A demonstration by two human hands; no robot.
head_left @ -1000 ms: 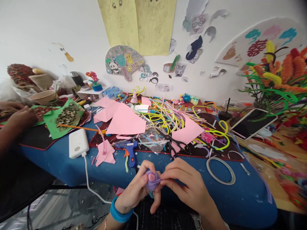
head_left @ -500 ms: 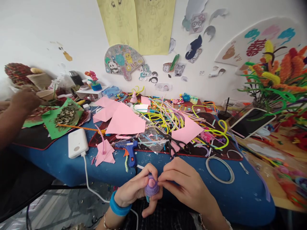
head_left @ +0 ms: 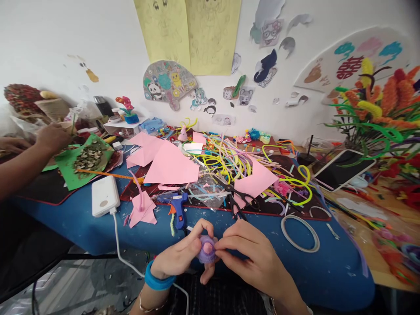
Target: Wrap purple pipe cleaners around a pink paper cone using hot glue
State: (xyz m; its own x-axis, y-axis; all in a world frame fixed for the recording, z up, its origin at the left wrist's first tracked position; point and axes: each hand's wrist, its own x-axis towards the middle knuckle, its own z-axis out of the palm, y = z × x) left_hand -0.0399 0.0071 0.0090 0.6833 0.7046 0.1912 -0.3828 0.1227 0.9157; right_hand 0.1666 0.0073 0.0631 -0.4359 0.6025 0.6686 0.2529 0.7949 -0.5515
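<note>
Looking down from the head cam, I've got a small purple fuzzy ball [head_left: 207,250] with a pink centre sitting right between both hands, low in the middle of the view, just in front of the near edge of the blue table [head_left: 328,271]. It's off the table, held up in the air over my lap.

My left hand [head_left: 181,255] is curled around the ball from the left, thumb over the top and fingers wrapped under it, so it's mostly closed with a proper hold on the thing. There's a blue wristband [head_left: 156,279] on that wrist.

My right hand [head_left: 253,257] comes in from the right with thumb and forefinger pinched together right at the ball's right side, touching it. Whether those fingertips are pinching a bit of the fuzz or just pressing against it, I honestly can't tell, it's too small.

Stuff nearby: a blue glue gun [head_left: 179,208] lies on the table just behind my left hand, black scissors [head_left: 241,199] just behind the right, and a white ring of tape [head_left: 300,233] further right. Pink paper [head_left: 170,166] and a mess of yellow pipe cleaners [head_left: 229,159] fill the middle. Over at the far left, another person's hand [head_left: 52,136] is by a green sheet [head_left: 70,170] heaped with seeds.
</note>
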